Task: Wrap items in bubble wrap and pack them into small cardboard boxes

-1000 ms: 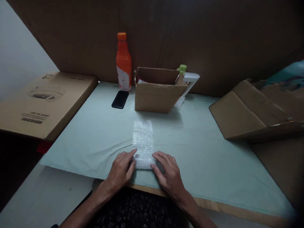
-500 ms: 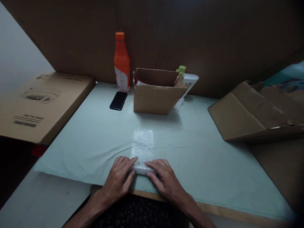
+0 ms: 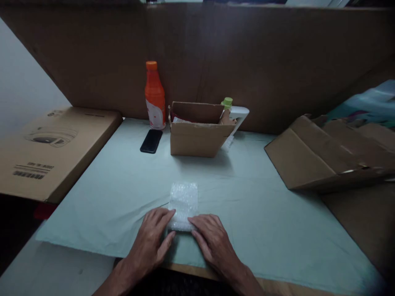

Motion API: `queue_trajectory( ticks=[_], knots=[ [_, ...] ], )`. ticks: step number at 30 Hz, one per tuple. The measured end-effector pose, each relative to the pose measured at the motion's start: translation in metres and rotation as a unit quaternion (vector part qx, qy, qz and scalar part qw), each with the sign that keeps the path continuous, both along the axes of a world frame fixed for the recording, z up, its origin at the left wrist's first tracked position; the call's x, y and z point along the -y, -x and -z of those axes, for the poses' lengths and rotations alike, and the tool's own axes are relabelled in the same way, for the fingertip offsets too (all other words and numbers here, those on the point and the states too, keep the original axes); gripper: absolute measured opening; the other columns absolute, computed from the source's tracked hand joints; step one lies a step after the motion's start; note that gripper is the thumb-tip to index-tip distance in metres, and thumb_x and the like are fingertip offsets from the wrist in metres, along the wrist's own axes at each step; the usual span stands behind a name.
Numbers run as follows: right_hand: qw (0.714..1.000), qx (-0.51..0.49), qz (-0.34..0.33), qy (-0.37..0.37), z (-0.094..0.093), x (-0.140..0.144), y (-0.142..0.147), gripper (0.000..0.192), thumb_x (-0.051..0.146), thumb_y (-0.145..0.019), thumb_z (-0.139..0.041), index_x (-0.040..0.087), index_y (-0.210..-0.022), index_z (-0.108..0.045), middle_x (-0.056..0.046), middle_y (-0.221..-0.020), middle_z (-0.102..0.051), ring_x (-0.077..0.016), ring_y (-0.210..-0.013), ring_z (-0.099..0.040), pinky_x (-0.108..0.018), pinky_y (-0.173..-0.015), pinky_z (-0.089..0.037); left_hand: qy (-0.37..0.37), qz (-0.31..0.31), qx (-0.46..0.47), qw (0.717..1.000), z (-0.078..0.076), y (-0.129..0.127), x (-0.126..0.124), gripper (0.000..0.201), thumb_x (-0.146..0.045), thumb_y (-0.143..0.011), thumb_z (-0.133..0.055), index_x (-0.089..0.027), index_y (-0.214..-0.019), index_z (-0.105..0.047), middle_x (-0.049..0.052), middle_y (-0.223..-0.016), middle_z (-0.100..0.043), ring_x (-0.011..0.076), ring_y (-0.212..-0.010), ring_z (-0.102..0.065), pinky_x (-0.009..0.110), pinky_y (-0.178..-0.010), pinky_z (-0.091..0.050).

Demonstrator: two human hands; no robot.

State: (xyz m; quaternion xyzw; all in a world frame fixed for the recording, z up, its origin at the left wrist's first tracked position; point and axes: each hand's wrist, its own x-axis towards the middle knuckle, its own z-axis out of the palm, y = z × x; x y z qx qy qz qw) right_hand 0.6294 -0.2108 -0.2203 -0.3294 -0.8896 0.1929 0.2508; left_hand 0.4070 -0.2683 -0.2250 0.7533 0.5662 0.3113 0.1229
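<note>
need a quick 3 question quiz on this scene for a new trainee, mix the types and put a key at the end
1. Short answer: What material are the left hand and right hand touching?
2. True or false: The orange bottle stands upright.
3. Multiple choice: Where is the black smartphone?
a) inside a cardboard box
b) on the pale green cloth
c) in the right hand

Key:
1. Bubble wrap
2. True
3. b
</note>
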Motion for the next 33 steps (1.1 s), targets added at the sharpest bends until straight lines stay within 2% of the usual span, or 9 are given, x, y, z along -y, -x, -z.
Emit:
queue_trajectory(
  ticks=[7,11,15,18,22,25,27,30,33],
  knots=[
    [0.996,0.043,0.073,0.011,-0.002,-0.02,-0.003,0.032,0.027,-0.094,-0.061,0.017,-0.124,-0.062,-0.016,-0.127,-0.066,-0.0308,-0.115,-0.061,-0.05,-0.094,-0.049,0.003,-0.065,-0.039,0.997,0.014,-0.007,-0.02,0.038,-0.018,-0.096,-0.049,-0.017,-0.133,-0.052,0.008,-0.096,-0.068,0.0251,-0.086,-0.06,0.042,-0.078,-0.053],
    [0.996,0.079,0.028,0.01,-0.018,-0.033,0.003,0.046,0.028,-0.086,-0.069,0.015,-0.129,-0.059,-0.018,-0.136,-0.06,-0.0332,-0.122,-0.055,-0.053,-0.1,-0.045,0.012,-0.101,-0.062,0.993,0.021,-0.007,-0.034,0.034,-0.02,-0.094,-0.051,-0.017,-0.127,-0.059,0.01,-0.102,-0.067,0.0272,-0.092,-0.062,0.045,-0.081,-0.054],
    [0.993,0.101,-0.054,0.007,-0.02,-0.028,0.006,0.048,0.023,-0.08,-0.073,0.019,-0.127,-0.06,-0.014,-0.134,-0.061,-0.0327,-0.12,-0.054,-0.053,-0.101,-0.043,0.018,-0.11,0.017,0.994,0.027,-0.005,-0.031,0.034,-0.027,-0.094,-0.052,-0.019,-0.126,-0.061,0.011,-0.105,-0.068,0.0278,-0.097,-0.063,0.048,-0.087,-0.054],
    [0.995,0.083,-0.03,0.039,-0.009,-0.027,0.007,0.036,0.013,-0.085,-0.063,0.021,-0.12,-0.063,-0.01,-0.12,-0.07,-0.0284,-0.109,-0.059,-0.048,-0.097,-0.045,0.06,-0.136,0.141,0.979,0.031,-0.002,-0.021,0.041,-0.037,-0.094,-0.055,-0.021,-0.131,-0.059,0.012,-0.114,-0.067,0.0285,-0.106,-0.063,0.048,-0.093,-0.052],
    [0.98,-0.016,0.066,0.187,-0.002,-0.032,0.006,0.027,0.021,-0.09,-0.059,0.022,-0.116,-0.065,-0.008,-0.111,-0.072,-0.025,-0.101,-0.063,-0.04,-0.091,-0.047,0.177,-0.206,0.374,0.887,0.03,-0.004,-0.01,0.076,-0.055,-0.086,-0.064,-0.021,-0.149,-0.04,0.013,-0.119,-0.066,0.0266,-0.103,-0.065,0.041,-0.089,-0.054],
    [0.956,-0.064,0.064,0.279,-0.004,-0.029,0.004,0.021,0.031,-0.085,-0.064,0.022,-0.103,-0.069,-0.007,-0.104,-0.072,-0.0259,-0.1,-0.063,-0.039,-0.091,-0.048,0.23,-0.163,0.54,0.793,0.024,-0.015,-0.011,0.108,-0.063,-0.075,-0.073,-0.015,-0.157,-0.022,0.012,-0.108,-0.069,0.0249,-0.096,-0.067,0.036,-0.088,-0.053],
    [0.948,-0.093,0.051,0.301,-0.004,-0.026,0.001,0.032,0.037,-0.079,-0.069,0.022,-0.107,-0.069,-0.01,-0.121,-0.067,-0.0292,-0.115,-0.059,-0.042,-0.102,-0.042,0.246,-0.13,0.576,0.769,0.018,-0.025,-0.016,0.117,-0.063,-0.07,-0.078,-0.013,-0.158,-0.02,0.009,-0.097,-0.071,0.0237,-0.089,-0.067,0.033,-0.086,-0.053],
    [0.901,-0.178,0.057,0.391,-0.004,-0.029,-0.009,0.074,0.05,-0.069,-0.078,0.022,-0.134,-0.056,-0.014,-0.146,-0.05,-0.0319,-0.131,-0.049,-0.043,-0.106,-0.039,0.258,-0.112,0.561,0.779,0.013,-0.036,-0.022,0.115,-0.065,-0.071,-0.076,-0.016,-0.159,-0.02,0.007,-0.093,-0.071,0.022,-0.08,-0.066,0.031,-0.082,-0.053],
    [0.842,-0.23,0.042,0.487,-0.005,-0.04,-0.024,0.066,0.061,-0.066,-0.077,0.018,-0.115,-0.064,-0.009,-0.105,-0.068,-0.0247,-0.097,-0.064,-0.034,-0.085,-0.048,0.24,-0.053,0.495,0.833,0.005,-0.032,-0.039,0.099,-0.063,-0.079,-0.07,-0.019,-0.157,-0.027,0.008,-0.099,-0.071,0.0219,-0.082,-0.067,0.032,-0.081,-0.054]
  ],
)
